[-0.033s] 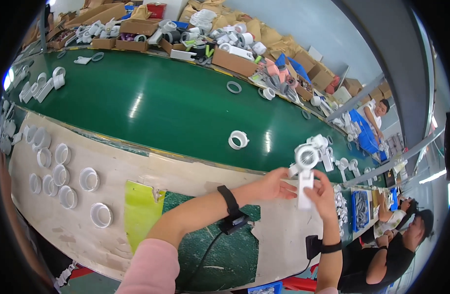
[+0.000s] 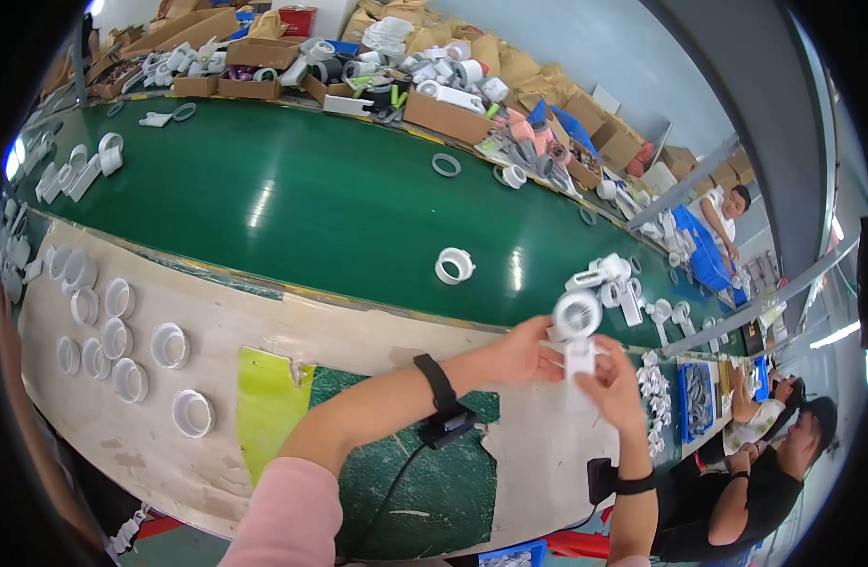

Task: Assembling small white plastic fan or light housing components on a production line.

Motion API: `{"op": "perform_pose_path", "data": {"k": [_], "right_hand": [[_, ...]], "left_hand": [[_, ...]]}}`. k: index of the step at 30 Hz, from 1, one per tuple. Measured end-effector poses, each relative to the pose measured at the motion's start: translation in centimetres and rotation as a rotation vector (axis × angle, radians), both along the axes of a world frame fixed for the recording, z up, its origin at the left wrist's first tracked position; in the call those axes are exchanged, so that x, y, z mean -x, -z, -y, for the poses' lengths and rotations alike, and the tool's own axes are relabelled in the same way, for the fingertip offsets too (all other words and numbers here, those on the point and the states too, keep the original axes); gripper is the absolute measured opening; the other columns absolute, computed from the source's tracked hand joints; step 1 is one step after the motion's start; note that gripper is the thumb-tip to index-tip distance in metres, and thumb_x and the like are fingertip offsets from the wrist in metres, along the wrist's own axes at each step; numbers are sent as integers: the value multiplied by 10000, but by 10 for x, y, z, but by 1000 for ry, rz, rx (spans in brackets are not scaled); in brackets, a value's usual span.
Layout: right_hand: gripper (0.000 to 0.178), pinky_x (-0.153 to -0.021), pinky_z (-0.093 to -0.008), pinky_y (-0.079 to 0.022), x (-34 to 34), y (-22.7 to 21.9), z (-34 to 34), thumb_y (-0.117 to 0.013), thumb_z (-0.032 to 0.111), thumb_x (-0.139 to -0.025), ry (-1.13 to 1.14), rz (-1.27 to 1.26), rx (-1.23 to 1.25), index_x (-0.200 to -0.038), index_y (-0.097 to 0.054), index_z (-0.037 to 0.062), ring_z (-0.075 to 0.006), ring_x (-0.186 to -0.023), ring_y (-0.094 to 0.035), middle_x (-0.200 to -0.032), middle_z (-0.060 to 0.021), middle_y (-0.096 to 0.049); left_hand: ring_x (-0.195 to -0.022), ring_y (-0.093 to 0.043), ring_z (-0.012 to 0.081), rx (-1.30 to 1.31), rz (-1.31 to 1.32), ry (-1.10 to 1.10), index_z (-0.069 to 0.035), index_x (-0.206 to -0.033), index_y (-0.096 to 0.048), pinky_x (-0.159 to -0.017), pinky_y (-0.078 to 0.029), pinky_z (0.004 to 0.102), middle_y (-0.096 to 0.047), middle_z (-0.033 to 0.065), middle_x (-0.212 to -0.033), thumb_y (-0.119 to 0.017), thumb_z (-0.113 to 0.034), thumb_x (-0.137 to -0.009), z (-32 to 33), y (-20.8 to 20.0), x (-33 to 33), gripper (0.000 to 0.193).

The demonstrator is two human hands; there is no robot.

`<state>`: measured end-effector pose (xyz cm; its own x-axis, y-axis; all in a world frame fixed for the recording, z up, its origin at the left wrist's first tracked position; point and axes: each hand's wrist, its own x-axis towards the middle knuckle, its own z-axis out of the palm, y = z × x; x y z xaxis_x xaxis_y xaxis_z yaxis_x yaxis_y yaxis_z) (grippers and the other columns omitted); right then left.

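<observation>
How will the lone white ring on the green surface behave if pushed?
The white ring is probably stiff, since its rim looks evenly round. It seems light, being open-centred. It may slide readily, as the green surface looks glossy.

Lime-green sheet [image 2: 262, 411] (beside green mat [image 2: 453, 501]), red container [image 2: 298, 21], pale wall [image 2: 594, 42]

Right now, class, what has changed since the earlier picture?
The right hand, still gripping the white ring-headed part, has shifted it leftward, its head slightly lower. The white collar on the green belt and the white rings at left stayed put.
</observation>
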<state>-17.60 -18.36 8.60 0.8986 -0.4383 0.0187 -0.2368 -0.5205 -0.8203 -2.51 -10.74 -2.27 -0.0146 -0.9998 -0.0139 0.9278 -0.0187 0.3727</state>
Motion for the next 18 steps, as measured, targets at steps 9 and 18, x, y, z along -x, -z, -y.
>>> {"op": "perform_pose_path", "data": {"k": [9,18], "right_hand": [[389,-582,-251,-455,85,37,5,-659,73,-740,5,40,235,-1107,-532,48,-155,-715,-579,-975,-94,-588],[340,-623,-334,-474,215,76,173,-632,131,-726,721,-235,589,-1039,-560,21,-233,-722,-609,-896,-154,-606]], "left_hand": [[-909,-619,270,-46,244,108,15,-1161,-458,-768,-527,357,-586,150,-1040,-554,-223,-865,-4,-7,4,391],[-961,-600,241,96,502,116,-23,-1211,-426,-829,-497,344,-560,118,-1086,-546,-49,-834,4,-14,17,396]]}}
